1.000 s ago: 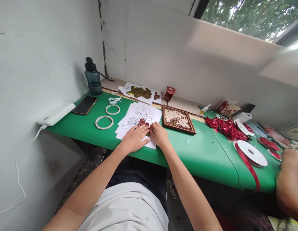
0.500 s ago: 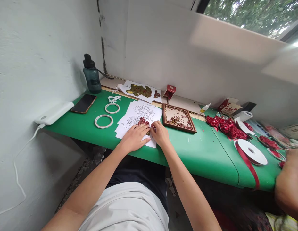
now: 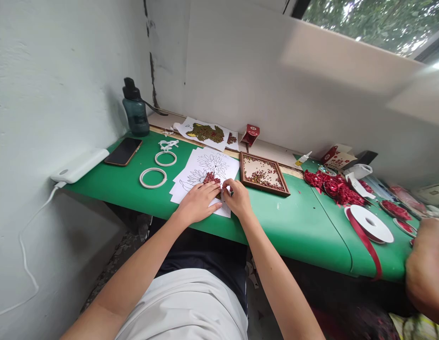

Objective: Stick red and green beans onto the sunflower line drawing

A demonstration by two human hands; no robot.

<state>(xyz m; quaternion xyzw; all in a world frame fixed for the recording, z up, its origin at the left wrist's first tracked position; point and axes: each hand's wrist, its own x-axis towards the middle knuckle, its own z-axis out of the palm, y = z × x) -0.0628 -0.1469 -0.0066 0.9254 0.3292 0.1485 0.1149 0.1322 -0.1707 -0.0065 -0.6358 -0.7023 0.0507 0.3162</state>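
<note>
Printed paper sheets (image 3: 213, 164) with flower outlines lie on the green table, and red beads (image 3: 210, 178) cover part of one flower. My left hand (image 3: 199, 202) rests flat on the lower part of the top sheet, fingers stretched towards the beads. Just to its right, my right hand (image 3: 237, 198) touches the sheet with thumb and index finger pinched together; whatever they hold is too small to make out. A brown-framed tray (image 3: 283, 184) with scattered red and dark beads is behind and right of my right hand.
At the left are a phone (image 3: 123, 152), a bottle (image 3: 136, 113), a white power strip (image 3: 80, 165) and two white rings. Red ribbon flowers and a ribbon spool (image 3: 371, 224) sit at the right, near another person's hand (image 3: 426, 264). A bead-covered picture (image 3: 205, 133) lies behind.
The fingers of my right hand have shifted slightly at the same spot on the sheet. My left hand has stayed in place. The other person's arm at the right has moved a little.
</note>
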